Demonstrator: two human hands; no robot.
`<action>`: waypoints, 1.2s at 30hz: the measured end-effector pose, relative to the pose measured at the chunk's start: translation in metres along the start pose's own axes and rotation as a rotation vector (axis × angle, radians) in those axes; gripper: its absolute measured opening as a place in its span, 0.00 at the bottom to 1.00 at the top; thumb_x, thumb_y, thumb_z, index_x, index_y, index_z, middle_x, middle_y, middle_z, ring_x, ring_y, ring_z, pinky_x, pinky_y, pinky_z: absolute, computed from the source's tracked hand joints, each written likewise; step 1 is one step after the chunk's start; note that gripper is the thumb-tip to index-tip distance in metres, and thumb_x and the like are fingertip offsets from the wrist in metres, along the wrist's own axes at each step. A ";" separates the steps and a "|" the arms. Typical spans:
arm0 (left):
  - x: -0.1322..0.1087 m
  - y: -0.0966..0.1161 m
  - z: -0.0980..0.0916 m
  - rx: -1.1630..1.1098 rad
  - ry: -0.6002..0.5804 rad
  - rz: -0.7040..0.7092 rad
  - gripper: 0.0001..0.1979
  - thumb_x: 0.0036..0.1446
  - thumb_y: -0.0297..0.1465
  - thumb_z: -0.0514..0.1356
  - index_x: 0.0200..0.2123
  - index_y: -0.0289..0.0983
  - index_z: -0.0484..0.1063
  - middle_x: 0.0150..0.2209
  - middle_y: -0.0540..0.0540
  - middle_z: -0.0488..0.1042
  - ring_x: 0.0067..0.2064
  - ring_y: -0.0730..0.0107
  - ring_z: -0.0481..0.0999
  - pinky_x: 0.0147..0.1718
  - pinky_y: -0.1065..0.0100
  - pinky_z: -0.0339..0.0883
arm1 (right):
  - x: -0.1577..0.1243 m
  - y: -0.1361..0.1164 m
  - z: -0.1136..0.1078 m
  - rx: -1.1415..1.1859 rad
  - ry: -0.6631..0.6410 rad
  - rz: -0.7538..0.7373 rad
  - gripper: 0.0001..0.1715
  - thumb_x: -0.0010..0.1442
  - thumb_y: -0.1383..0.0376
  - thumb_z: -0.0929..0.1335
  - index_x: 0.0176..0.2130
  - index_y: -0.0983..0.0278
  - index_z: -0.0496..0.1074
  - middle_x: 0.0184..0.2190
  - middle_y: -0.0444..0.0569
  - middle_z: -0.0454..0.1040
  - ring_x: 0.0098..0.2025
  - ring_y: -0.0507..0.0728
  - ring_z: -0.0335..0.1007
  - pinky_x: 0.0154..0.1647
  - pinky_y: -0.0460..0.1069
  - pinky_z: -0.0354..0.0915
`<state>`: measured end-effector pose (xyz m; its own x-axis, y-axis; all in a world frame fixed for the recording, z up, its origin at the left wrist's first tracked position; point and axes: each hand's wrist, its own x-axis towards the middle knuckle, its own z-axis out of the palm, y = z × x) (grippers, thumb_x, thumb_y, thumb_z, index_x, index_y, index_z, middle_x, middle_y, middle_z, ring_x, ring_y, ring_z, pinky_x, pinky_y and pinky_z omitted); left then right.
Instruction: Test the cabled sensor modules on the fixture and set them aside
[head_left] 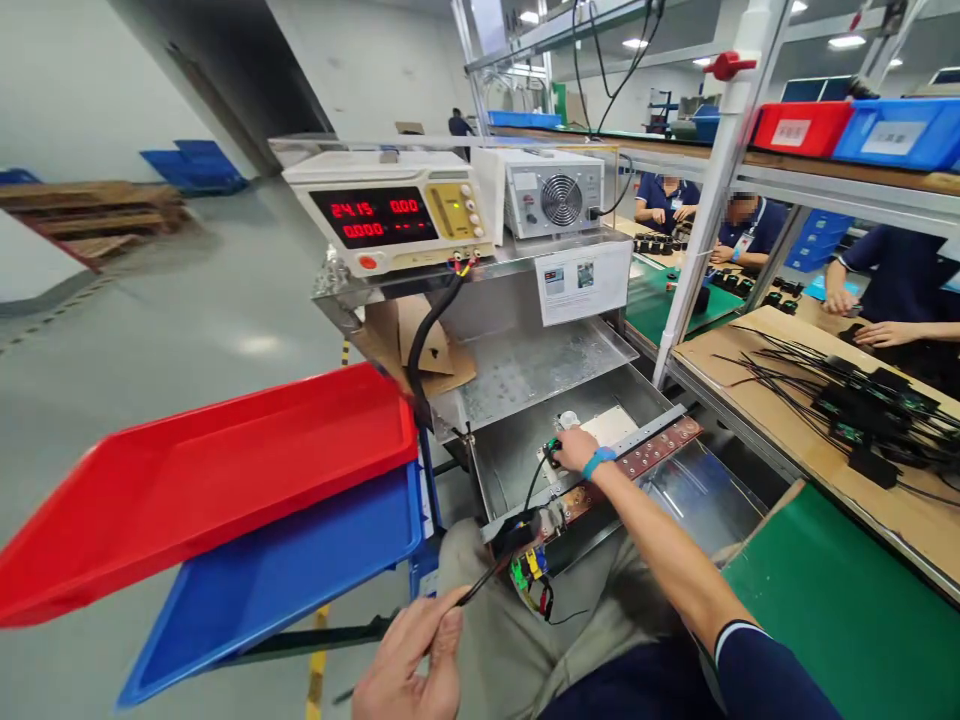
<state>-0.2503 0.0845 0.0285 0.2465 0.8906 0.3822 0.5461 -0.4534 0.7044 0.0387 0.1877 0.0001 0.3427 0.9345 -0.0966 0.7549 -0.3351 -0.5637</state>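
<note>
My left hand [412, 655], low in the view, is closed around a thin black cable [480, 582] that runs up toward the metal bench. Farther off, my right hand [576, 450], with a blue wristband, pinches a small dark part with a green face [553, 448]. A black wire hangs from that part down to the near edge. Beneath my right wrist lies a long copper-coloured bar [664, 448] with rows of holes. Green and yellow connectors [531, 565] with red and black leads hang below the bar's near end. My fingers partly cover the small part.
A power supply [390, 210] with red digits and a grey fan unit [555, 195] stand on the shelf above. Red [225, 470] and blue [300, 570] trays jut out at left. Black cabled parts [862, 400] lie on the right bench. Co-workers sit behind.
</note>
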 end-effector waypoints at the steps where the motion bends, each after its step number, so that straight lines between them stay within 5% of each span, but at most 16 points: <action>1: 0.002 0.012 0.003 0.026 0.043 0.135 0.12 0.66 0.39 0.55 0.39 0.44 0.79 0.33 0.49 0.79 0.36 0.62 0.77 0.37 0.63 0.70 | -0.006 -0.001 -0.008 0.027 -0.018 -0.049 0.15 0.69 0.58 0.68 0.45 0.68 0.73 0.43 0.51 0.74 0.42 0.56 0.73 0.46 0.54 0.70; 4: 0.006 0.049 0.029 0.080 0.016 0.503 0.08 0.64 0.27 0.57 0.35 0.40 0.76 0.26 0.50 0.74 0.30 0.67 0.71 0.32 0.62 0.62 | -0.035 -0.011 -0.022 0.127 -0.137 -0.253 0.13 0.71 0.62 0.65 0.41 0.70 0.74 0.41 0.51 0.75 0.45 0.56 0.71 0.47 0.50 0.66; 7: 0.010 0.065 0.076 0.088 -0.102 0.772 0.15 0.63 0.29 0.55 0.22 0.38 0.69 0.20 0.49 0.67 0.27 0.68 0.65 0.30 0.61 0.57 | -0.074 -0.021 -0.022 0.275 -0.431 -0.457 0.22 0.74 0.56 0.60 0.40 0.67 0.75 0.33 0.46 0.76 0.35 0.53 0.71 0.38 0.45 0.65; 10: 0.003 0.061 0.115 0.009 -0.165 0.924 0.17 0.62 0.32 0.56 0.19 0.38 0.68 0.19 0.50 0.66 0.25 0.69 0.63 0.31 0.61 0.61 | -0.103 -0.017 -0.019 0.659 -0.681 -0.412 0.27 0.71 0.46 0.61 0.44 0.66 0.73 0.25 0.43 0.72 0.25 0.51 0.65 0.28 0.45 0.61; 12: -0.006 0.056 0.123 -0.116 -0.198 0.926 0.15 0.62 0.32 0.56 0.22 0.38 0.70 0.21 0.49 0.70 0.26 0.68 0.66 0.31 0.62 0.63 | -0.114 -0.009 -0.017 0.864 -0.673 -0.304 0.30 0.66 0.42 0.65 0.42 0.67 0.73 0.20 0.40 0.66 0.23 0.50 0.58 0.26 0.45 0.56; 15: -0.015 0.053 0.110 -0.374 -0.128 0.657 0.12 0.63 0.28 0.53 0.31 0.38 0.74 0.28 0.46 0.77 0.32 0.66 0.72 0.36 0.62 0.67 | -0.125 0.004 -0.014 0.920 -0.609 -0.246 0.33 0.63 0.39 0.67 0.37 0.67 0.73 0.19 0.38 0.60 0.22 0.48 0.52 0.25 0.44 0.51; 18: -0.007 0.050 0.090 -0.501 0.065 0.072 0.09 0.66 0.30 0.53 0.36 0.39 0.73 0.32 0.46 0.77 0.36 0.67 0.75 0.39 0.64 0.69 | -0.139 0.012 -0.008 0.896 -0.645 -0.258 0.34 0.63 0.38 0.66 0.35 0.67 0.71 0.20 0.38 0.58 0.22 0.48 0.49 0.23 0.45 0.48; 21: 0.008 0.040 0.082 -0.639 0.073 -0.333 0.11 0.65 0.39 0.58 0.40 0.37 0.73 0.34 0.47 0.76 0.36 0.67 0.75 0.37 0.67 0.69 | -0.153 0.013 -0.002 0.814 -0.660 -0.268 0.32 0.66 0.39 0.63 0.37 0.66 0.71 0.20 0.37 0.54 0.22 0.48 0.45 0.22 0.45 0.46; 25: 0.015 0.023 0.081 -0.777 -0.081 -0.441 0.15 0.62 0.44 0.60 0.34 0.36 0.71 0.28 0.50 0.71 0.30 0.71 0.70 0.31 0.70 0.65 | -0.166 0.013 0.004 0.661 -0.580 -0.307 0.31 0.69 0.42 0.61 0.40 0.66 0.72 0.21 0.38 0.56 0.23 0.50 0.48 0.23 0.45 0.48; 28: 0.008 0.015 0.080 -0.766 -0.092 -0.479 0.15 0.62 0.43 0.59 0.32 0.37 0.70 0.27 0.51 0.71 0.30 0.72 0.69 0.31 0.70 0.63 | -0.178 0.012 0.011 0.541 -0.378 -0.310 0.27 0.71 0.46 0.60 0.48 0.64 0.72 0.22 0.41 0.63 0.24 0.52 0.58 0.24 0.45 0.55; 31: -0.003 0.010 0.082 -0.677 -0.030 -0.504 0.14 0.63 0.42 0.59 0.31 0.38 0.69 0.27 0.52 0.68 0.30 0.72 0.67 0.31 0.70 0.62 | -0.193 0.006 0.028 0.460 -0.145 -0.289 0.22 0.72 0.51 0.60 0.54 0.63 0.68 0.20 0.39 0.64 0.22 0.54 0.62 0.25 0.46 0.57; 36: -0.022 0.000 0.093 -0.476 0.186 -0.344 0.12 0.64 0.36 0.56 0.28 0.39 0.65 0.34 0.49 0.69 0.36 0.70 0.71 0.37 0.69 0.65 | -0.214 -0.008 0.060 0.467 0.013 -0.305 0.13 0.72 0.57 0.60 0.43 0.62 0.67 0.22 0.42 0.69 0.21 0.52 0.64 0.23 0.46 0.57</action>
<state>-0.1813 0.0678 -0.0352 -0.0481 0.9870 0.1532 0.1419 -0.1451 0.9792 -0.0741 -0.0023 -0.0243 0.1570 0.9781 0.1364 0.4941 0.0417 -0.8684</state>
